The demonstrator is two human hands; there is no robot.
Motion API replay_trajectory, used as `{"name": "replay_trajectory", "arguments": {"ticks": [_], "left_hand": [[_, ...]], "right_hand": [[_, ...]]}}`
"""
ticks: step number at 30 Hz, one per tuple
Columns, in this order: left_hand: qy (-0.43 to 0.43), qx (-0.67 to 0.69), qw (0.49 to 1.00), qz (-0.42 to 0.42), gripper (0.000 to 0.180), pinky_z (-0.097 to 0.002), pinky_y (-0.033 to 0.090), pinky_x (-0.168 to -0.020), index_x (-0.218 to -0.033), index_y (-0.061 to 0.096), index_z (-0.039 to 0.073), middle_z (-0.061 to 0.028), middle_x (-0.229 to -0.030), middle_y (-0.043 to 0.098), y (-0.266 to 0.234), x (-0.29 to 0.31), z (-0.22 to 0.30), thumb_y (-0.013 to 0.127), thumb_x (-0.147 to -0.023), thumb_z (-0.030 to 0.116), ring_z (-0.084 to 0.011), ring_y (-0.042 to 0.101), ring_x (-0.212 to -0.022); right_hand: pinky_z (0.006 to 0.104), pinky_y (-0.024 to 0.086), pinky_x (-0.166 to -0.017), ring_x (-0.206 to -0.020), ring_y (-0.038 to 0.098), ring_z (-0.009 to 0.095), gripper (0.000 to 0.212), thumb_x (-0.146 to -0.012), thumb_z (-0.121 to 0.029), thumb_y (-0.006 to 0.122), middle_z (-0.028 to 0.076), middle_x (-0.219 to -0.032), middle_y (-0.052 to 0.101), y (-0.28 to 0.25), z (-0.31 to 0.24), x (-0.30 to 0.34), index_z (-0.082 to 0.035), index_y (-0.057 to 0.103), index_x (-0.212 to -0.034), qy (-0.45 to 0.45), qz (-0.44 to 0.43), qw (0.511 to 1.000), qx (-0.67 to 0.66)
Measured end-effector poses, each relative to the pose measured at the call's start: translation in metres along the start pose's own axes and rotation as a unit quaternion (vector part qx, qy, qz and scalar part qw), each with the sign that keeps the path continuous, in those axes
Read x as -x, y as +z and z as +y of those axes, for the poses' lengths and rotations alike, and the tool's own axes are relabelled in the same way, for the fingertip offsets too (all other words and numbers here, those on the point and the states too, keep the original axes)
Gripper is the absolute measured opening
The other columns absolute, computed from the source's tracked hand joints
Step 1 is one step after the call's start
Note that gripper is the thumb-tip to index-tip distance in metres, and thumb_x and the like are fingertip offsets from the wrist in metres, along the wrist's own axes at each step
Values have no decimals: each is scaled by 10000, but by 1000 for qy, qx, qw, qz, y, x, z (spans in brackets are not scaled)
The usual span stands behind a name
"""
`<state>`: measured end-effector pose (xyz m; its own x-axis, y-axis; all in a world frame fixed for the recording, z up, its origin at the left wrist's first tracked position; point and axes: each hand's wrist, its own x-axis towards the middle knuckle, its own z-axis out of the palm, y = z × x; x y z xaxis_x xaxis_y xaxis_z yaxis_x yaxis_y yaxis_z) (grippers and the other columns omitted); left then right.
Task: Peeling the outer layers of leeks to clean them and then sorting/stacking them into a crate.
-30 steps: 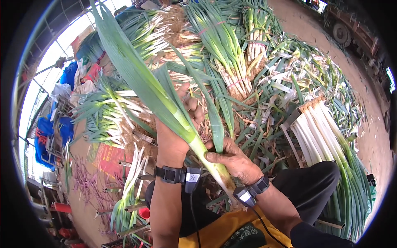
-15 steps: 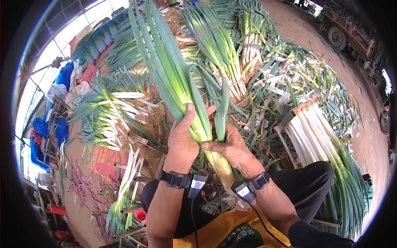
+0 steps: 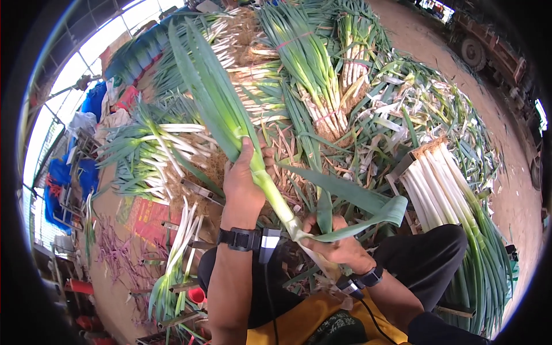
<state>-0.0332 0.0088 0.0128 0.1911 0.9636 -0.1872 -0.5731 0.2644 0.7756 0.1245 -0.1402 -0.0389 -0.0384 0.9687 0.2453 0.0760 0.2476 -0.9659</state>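
My left hand [image 3: 242, 183] is wrapped round a large scallion [image 3: 278, 201], just below where its broad green leaves fan out. The stalk slants from upper left down to its root end above my lap. Lower on the stalk, my right hand [image 3: 339, 248] is closed on a loose outer leaf [image 3: 362, 195], which bends away to the right. The pale sheath of that leaf is parted from the stem near my right fingers. A black strap with a small device circles each wrist.
Trimmed scallions [image 3: 428, 190] lie in a metal rack by my right knee. Untrimmed scallions [image 3: 155, 155] are piled at the left, a few more [image 3: 175, 259] below them. Tied bundles [image 3: 313, 75] stand ahead, beside a heap of stripped leaves [image 3: 420, 103]. A wheeled vehicle [image 3: 483, 49] is far right.
My right hand has moved down and right, pulling an outer leaf away from the stalk. My left hand has shifted slightly left, still gripping the scallion.
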Motion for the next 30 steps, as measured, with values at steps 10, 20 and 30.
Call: {"name": "replay_trajectory", "arguments": {"ticks": [10, 20, 30], "left_hand": [[152, -18, 988, 7, 534, -257, 417, -624, -1121, 590, -49, -48, -838, 570, -12, 5, 50, 533, -1006, 469, -125, 504, -713], [180, -87, 979, 28, 616, -257, 403, -606, -1140, 586, -70, -74, -856, 584, -6, 15, 60, 445, -1027, 518, -128, 487, -677], [142, -80, 985, -53, 622, -286, 444, -582, -1198, 570, 0, -127, -979, 665, 3, 14, 46, 431, -1006, 575, -163, 593, -692]], "right_hand": [[465, 538, -768, -878, 672, 410, 401, -712, -319, 737, 245, -894, 690, -65, 193, 148, 28, 707, -911, 310, -257, 796, 453], [426, 511, -841, -887, 669, 390, 472, -773, -401, 716, 200, -869, 700, -120, 178, 82, 3, 707, -1017, 334, -220, 833, 381], [430, 456, -1012, -1190, 553, 327, 719, -886, -283, 735, 275, -1377, 475, -269, -40, -93, 5, 413, -1461, -25, 416, 874, 250]]}}
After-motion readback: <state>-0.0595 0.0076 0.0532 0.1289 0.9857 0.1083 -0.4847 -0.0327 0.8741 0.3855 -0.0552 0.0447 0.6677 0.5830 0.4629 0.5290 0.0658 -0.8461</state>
